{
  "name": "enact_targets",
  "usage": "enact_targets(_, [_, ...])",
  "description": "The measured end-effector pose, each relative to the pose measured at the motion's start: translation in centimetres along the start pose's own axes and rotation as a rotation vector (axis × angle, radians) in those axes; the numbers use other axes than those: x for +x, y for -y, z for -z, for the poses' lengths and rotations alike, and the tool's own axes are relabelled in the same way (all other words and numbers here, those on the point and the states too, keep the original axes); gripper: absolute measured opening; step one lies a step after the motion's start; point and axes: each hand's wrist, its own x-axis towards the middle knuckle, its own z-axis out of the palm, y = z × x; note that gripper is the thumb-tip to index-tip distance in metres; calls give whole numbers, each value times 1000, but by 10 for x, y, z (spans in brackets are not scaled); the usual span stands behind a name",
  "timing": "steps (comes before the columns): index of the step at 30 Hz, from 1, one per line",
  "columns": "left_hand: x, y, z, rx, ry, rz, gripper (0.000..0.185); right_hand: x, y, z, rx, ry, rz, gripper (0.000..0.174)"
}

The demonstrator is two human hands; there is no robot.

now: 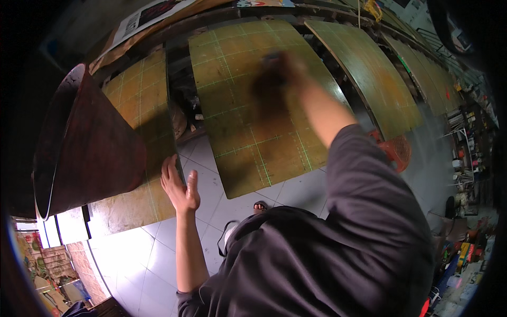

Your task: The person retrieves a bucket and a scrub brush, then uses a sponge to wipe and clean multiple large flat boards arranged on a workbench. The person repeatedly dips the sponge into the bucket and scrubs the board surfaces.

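Observation:
My right hand [293,69] is blurred by motion over the far part of a large yellow-brown board [233,119] marked with green grid lines. A dark object [271,75] is in its grip, too blurred to name. My left hand [180,186] holds nothing, fingers apart, at the right edge of another marked board [158,198] on the left. On that left board stands a large dark red, cone-shaped vessel [103,146] with a wide mouth, tilted to the left in view.
More boards [368,75] lie to the right, with gaps between them. A red fan [396,152] stands below their near edge. Crowded shelves [463,154] line the far right. Below is a tiled floor [154,265]. A printed sheet [146,20] lies at the top left.

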Motion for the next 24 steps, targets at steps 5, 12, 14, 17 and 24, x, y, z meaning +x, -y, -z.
enact_targets(5, [-1,-7,7,58,77,56,79,35,-119,58,-394,54,-507,28])
enact_targets(12, [11,-14,2,56,142,25,85,60,20,-81,-218,-311,27,25])
enact_targets(14, [4,-10,7,78,139,64,85,8,163,-35,-14,163,44,19])
enact_targets(17, [8,-11,7,48,125,51,85,-21,246,-47,209,331,288,28])
enact_targets(24, [6,3,6,-111,35,37,82,31,153,-25,110,297,99,22])
